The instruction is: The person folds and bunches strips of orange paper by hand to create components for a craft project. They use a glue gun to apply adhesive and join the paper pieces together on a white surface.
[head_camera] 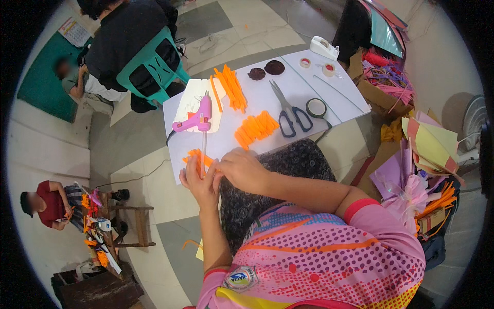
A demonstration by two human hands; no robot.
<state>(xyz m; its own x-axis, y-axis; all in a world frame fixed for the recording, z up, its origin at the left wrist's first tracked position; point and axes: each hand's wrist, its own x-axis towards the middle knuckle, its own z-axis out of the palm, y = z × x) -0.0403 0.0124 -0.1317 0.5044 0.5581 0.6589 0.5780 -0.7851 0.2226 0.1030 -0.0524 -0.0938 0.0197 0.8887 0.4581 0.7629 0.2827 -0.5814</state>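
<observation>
My left hand [200, 175] is at the table's near left edge, its fingers around an orange fuzzy strip [207, 160] that looks like a chenille stem. Beside it, my right hand [244, 170] pinches at the same strip's end, partly hidden by fingers. More short orange pieces [192, 154] lie just past my left fingers. A pink hot glue gun [201, 116] rests on a cream card [189, 96], its clear glue stick [204, 143] reaching over my left hand. Folded orange pieces [256, 128] lie beyond my right hand, and longer orange strips [232, 89] farther back.
Large scissors [286, 108] and a dark green tape roll [316, 107] lie right of the orange pieces. Brown discs [274, 67] and a white tape dispenser [324, 47] are at the back. A person sits on a green chair [154, 65]. Boxed craft materials [386, 83] stand at right.
</observation>
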